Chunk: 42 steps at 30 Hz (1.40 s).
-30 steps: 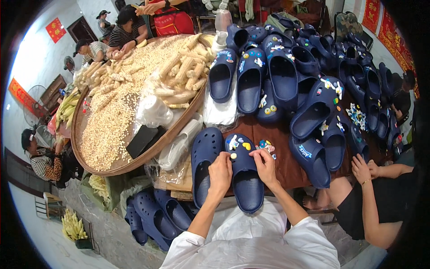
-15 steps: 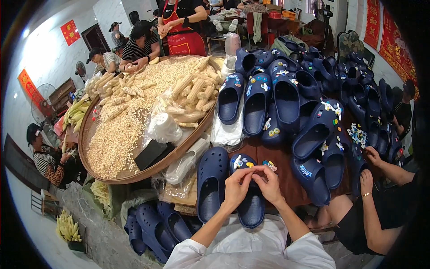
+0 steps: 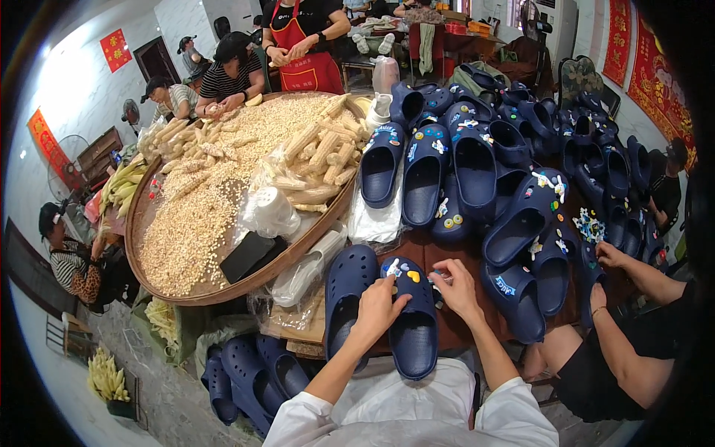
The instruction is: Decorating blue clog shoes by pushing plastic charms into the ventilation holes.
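A navy clog (image 3: pixel 414 328) with a white figure charm and a yellow heart charm (image 3: pixel 413 276) on its toe lies in front of me. My left hand (image 3: pixel 378 307) grips its left side, the thumb over the opening and the fingers toward the plain navy clog (image 3: pixel 350 279) beside it. To the right of the toe, my right hand (image 3: pixel 456 287) has its thumb and forefinger bent together at some small shoe charms (image 3: pixel 436 280). The fingers partly hide those charms, and which one they pinch is unclear.
Many decorated navy clogs (image 3: pixel 477 167) crowd the brown-covered table's right side. A co-worker's hands (image 3: pixel 602 279) work on one there. A round basket (image 3: pixel 216 296) of corn kernels and cobs stands left, beside a wrapped clear shoe form (image 3: pixel 309 268). More clogs (image 3: pixel 257 380) lie below the table's left edge.
My hands were together above the clog's toe and have come apart. The left moved down onto its side, the right went to the small charms, and the yellow heart now shows.
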{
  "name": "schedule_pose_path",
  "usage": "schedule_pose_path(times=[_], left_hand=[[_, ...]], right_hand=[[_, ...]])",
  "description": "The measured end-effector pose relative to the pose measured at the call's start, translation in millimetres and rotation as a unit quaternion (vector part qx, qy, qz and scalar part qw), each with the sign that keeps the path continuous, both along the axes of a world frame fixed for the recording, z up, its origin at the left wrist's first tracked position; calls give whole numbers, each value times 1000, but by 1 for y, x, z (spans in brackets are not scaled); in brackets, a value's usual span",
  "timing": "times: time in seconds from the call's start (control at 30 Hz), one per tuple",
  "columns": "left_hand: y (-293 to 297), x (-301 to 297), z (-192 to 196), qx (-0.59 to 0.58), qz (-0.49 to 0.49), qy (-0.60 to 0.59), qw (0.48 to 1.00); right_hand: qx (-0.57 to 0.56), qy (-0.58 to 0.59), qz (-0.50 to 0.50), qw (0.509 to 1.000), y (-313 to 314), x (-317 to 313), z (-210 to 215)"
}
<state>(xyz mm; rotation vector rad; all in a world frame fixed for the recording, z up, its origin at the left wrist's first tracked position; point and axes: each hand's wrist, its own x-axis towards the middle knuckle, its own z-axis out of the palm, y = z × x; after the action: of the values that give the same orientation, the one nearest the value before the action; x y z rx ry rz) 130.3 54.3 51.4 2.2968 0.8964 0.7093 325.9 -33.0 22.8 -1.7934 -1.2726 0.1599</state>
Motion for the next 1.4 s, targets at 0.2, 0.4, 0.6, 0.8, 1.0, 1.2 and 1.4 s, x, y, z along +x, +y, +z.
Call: schedule_pose_path(times=[0.2, 0.4, 0.6, 0.8, 1.0, 1.2, 1.4], left_hand=[[8, 9, -6, 18, 10, 13, 1000], [16, 13, -15, 23, 28, 30, 999], [12, 14, -15, 47, 29, 43, 998], [11, 12, -17, 43, 32, 58, 997], [12, 16, -20, 54, 30, 65, 996], [14, 22, -20, 101, 12, 95, 990], [8, 14, -26, 60, 69, 43, 995]], right_hand=[[-66, 8, 71, 995, 35, -19, 0], [-89, 53, 68, 992, 49, -9, -17], [-42, -9, 40, 998, 43, -15, -24], [-104, 29, 22, 994, 40, -12, -20], [-67, -116, 39, 990, 41, -19, -17], [-52, -250, 50, 966, 53, -21, -17], [-13, -227, 41, 973, 45, -18, -22]])
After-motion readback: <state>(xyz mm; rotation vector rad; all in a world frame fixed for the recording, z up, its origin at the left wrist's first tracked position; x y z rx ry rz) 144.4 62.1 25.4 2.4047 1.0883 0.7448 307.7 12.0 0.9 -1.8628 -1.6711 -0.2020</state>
